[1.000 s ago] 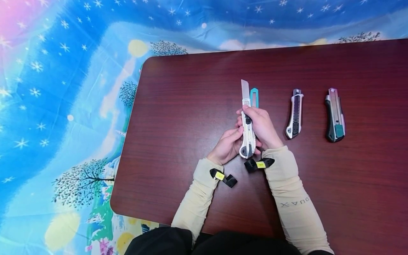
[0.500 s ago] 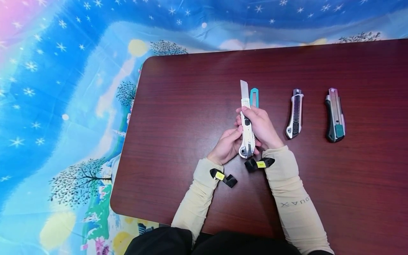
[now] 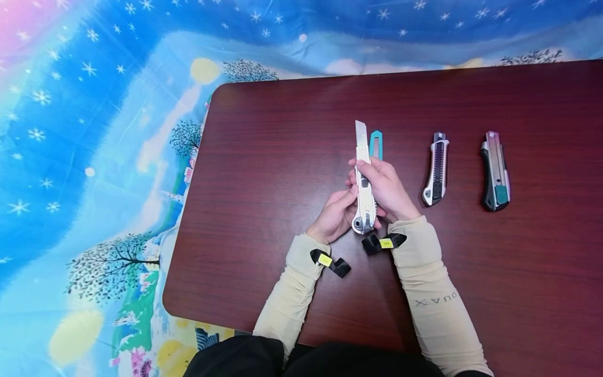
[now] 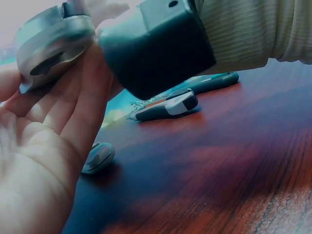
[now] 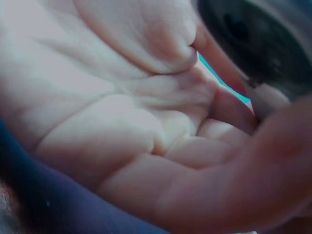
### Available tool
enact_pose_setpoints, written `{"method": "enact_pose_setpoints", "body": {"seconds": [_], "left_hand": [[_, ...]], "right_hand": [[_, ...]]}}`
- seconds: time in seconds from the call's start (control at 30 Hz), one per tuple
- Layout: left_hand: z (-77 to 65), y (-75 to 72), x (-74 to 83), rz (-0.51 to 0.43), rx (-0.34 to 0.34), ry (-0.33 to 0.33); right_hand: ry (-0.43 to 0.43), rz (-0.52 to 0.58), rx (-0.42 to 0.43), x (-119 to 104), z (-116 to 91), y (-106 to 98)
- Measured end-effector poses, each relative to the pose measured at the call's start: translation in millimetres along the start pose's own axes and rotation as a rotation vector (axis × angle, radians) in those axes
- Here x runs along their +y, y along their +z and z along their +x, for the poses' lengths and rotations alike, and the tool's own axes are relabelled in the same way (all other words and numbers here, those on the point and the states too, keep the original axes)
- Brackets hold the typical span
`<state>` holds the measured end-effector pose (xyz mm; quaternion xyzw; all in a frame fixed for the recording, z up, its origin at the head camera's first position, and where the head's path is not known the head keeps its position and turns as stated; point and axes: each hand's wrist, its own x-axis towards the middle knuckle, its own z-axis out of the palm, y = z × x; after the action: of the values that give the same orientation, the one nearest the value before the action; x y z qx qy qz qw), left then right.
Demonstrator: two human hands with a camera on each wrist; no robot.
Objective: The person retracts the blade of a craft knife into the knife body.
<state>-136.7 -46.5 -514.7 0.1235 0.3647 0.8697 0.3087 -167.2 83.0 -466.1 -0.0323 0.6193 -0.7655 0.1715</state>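
Observation:
Both hands hold a silver utility knife (image 3: 364, 204), its wide blade out and pointing to the far side of the table. My left hand (image 3: 332, 214) grips the lower body from the left, thumb on its edge. With its thumb on the front above the dark slider, my right hand (image 3: 388, 186) grips the upper body; its other fingers curl behind. The knife's metal butt (image 4: 56, 44) shows between thumb and fingers in the left wrist view. My right palm (image 5: 112, 97) fills most of the right wrist view. Partly hidden behind the right hand lies a teal-ended utility knife (image 3: 376, 140).
On the dark red wooden table (image 3: 264, 157), a white and black utility knife (image 3: 435, 168) lies to the right. Farther right is a black, grey and green one (image 3: 495, 173). A blue patterned cloth (image 3: 155, 78) hangs around the table's far and left edges.
My right thumb and the dark slider sit slightly lower on the held knife. The blade tip is a little nearer me. The other knives have stayed in place.

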Motion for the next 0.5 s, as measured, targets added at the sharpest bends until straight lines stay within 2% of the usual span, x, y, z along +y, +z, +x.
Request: {"method": "enact_pose_setpoints", "body": {"seconds": [0.5], "left_hand": [[-0.2, -1.9, -1.3, 0.018, -0.016, 0.003]], "right_hand": [[-0.041, 0.0, -0.03, 2.0, 1.0, -0.7]]}}
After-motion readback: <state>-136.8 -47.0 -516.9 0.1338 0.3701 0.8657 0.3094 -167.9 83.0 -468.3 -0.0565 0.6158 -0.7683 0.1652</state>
